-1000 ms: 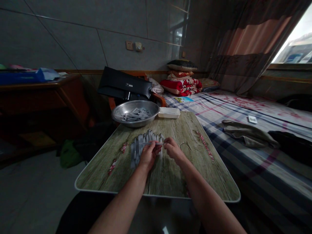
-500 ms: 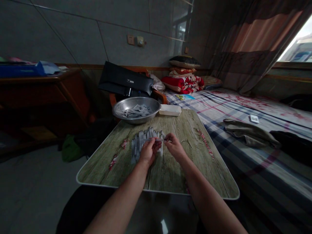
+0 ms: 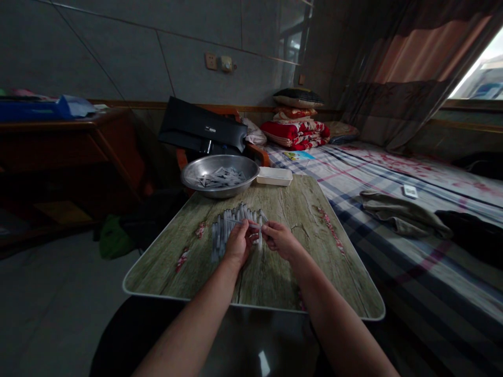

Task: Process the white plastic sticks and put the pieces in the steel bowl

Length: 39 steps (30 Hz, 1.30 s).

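"Where is the slender pale tube?"

"Raised just above the table, lying nearly level between the person's two hands, its left part over the row of similar tubes."

"How is it held?"

"The left hand pinches it, thumb on top and fingers curled beneath. The right hand has its fingers drawn in at the tube's right end — whether they pinch it or only touch it, one cannot tell; the detail is too small."

"And the tubes under the hands?"

"They lie side by side on the wood-patterned table, partly hidden by the left hand."

"What stands beyond them?"

"A metal basin at the far left of the tabletop, with a heap of thin pale pieces inside. Just right of it sits a white tray."

"Farther out?"

"A dark flat panel tilts behind the basin. To the right spreads a bed with a plaid cover — a crumpled grey cloth lies on it."
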Each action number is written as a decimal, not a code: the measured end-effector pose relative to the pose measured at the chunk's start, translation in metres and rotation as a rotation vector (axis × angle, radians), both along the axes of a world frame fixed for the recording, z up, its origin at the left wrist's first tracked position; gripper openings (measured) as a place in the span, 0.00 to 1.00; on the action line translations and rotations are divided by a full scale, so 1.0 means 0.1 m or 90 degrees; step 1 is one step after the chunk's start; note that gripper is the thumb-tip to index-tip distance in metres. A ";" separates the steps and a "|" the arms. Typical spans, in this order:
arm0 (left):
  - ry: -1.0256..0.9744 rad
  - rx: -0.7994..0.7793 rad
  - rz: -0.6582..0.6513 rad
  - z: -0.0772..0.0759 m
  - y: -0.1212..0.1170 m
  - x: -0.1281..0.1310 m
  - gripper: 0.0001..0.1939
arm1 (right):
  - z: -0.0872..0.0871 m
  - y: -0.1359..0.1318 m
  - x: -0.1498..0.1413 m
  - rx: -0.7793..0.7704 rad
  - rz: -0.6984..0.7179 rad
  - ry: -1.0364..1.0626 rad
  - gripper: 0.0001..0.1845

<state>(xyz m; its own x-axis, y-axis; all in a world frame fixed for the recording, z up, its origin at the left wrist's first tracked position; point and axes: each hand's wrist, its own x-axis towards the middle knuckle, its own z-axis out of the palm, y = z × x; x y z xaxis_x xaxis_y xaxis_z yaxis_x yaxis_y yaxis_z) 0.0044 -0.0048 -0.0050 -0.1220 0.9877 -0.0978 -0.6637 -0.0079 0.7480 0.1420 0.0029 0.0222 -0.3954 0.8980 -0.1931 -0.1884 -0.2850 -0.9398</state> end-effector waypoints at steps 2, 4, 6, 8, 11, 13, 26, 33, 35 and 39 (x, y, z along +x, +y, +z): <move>-0.004 -0.002 -0.002 -0.01 0.00 0.00 0.15 | 0.00 0.00 0.01 0.007 0.009 0.002 0.21; -0.012 -0.006 -0.009 0.00 0.00 0.00 0.15 | 0.01 0.00 0.04 0.015 0.020 0.009 0.21; -0.023 -0.013 -0.018 0.01 -0.01 0.00 0.15 | 0.02 0.00 0.05 0.021 0.030 0.016 0.21; -0.036 -0.018 -0.023 0.02 -0.02 -0.01 0.15 | 0.02 0.00 0.06 0.024 0.033 0.019 0.21; -0.056 -0.021 -0.021 0.05 -0.02 -0.02 0.13 | 0.04 -0.01 0.07 0.026 0.023 0.014 0.18; -0.078 -0.028 -0.006 0.06 -0.01 -0.03 0.11 | 0.05 -0.01 0.07 0.025 -0.001 0.023 0.15; -0.239 -0.065 0.043 0.05 0.04 -0.10 0.07 | 0.05 0.13 0.21 0.164 -0.518 0.128 0.12; -0.200 -0.067 -0.092 0.07 0.00 -0.04 0.04 | 0.02 -0.03 -0.01 0.348 -0.257 -0.216 0.09; -0.219 -0.062 -0.083 0.06 0.00 -0.05 0.04 | 0.02 -0.07 -0.04 0.412 -0.132 -0.295 0.07; -0.238 -0.054 -0.117 0.05 0.00 -0.10 0.08 | 0.02 -0.05 -0.02 0.346 -0.083 -0.243 0.07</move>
